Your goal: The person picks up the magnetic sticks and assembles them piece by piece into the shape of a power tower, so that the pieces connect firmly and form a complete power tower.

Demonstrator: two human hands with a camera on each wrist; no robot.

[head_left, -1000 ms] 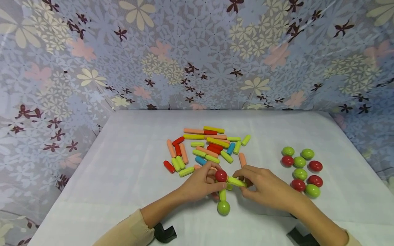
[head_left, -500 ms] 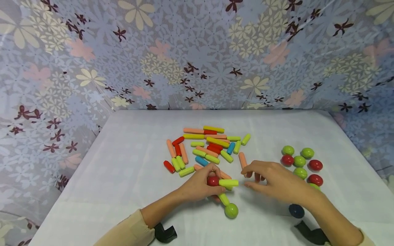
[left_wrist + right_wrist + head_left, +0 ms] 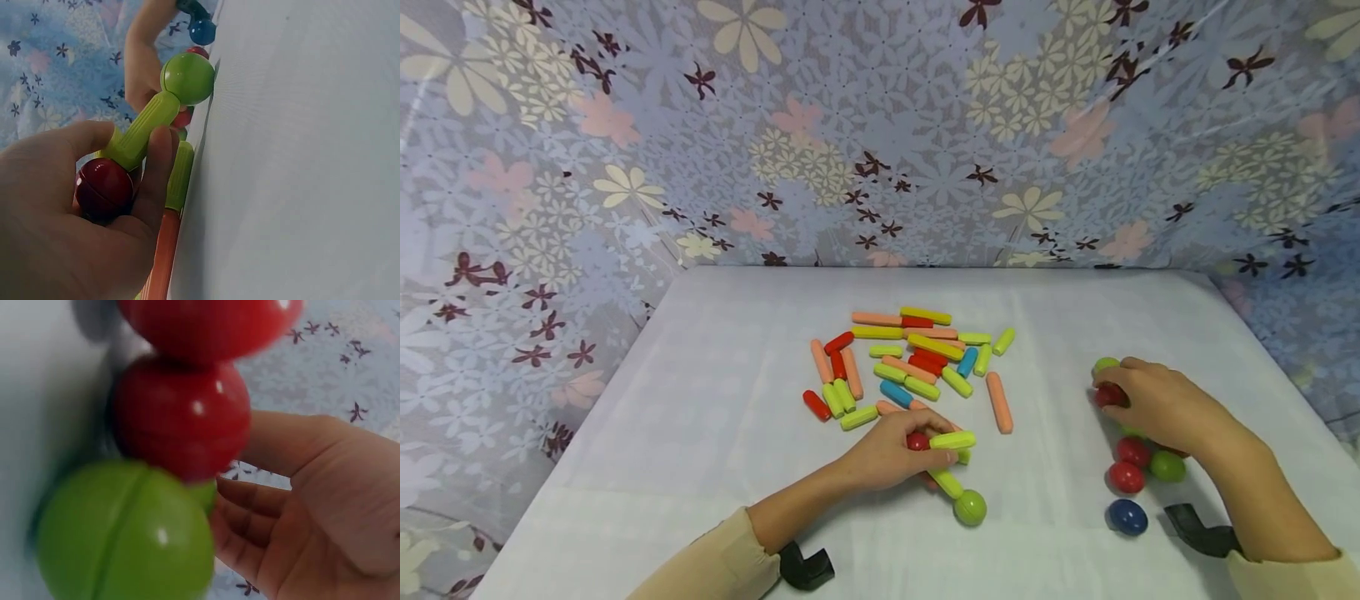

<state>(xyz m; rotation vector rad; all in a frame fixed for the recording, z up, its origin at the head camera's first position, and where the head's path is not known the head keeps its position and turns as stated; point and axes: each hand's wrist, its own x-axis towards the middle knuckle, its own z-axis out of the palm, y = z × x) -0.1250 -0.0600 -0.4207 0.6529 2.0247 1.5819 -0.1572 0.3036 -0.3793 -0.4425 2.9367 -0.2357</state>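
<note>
My left hand grips a ball-and-stick toy piece by its red ball. Lime sticks stick out from it, and one ends in a green ball. In the left wrist view, the thumb and fingers curl about the red ball and a lime stick. Far to the right, my right hand holds a loose red ball between thumb and fingers, over the group of balls. In the right wrist view, nearer balls partly hide the fingers.
Several coloured sticks lie in a loose pile beyond my left hand. A single peach stick lies apart. Around my right hand are red balls, a green ball and a dark blue ball.
My right hand has let go of the lime stick and moved right to the balls, where it has taken hold of a red one. My left hand has turned the ball-and-stick piece slightly.
</note>
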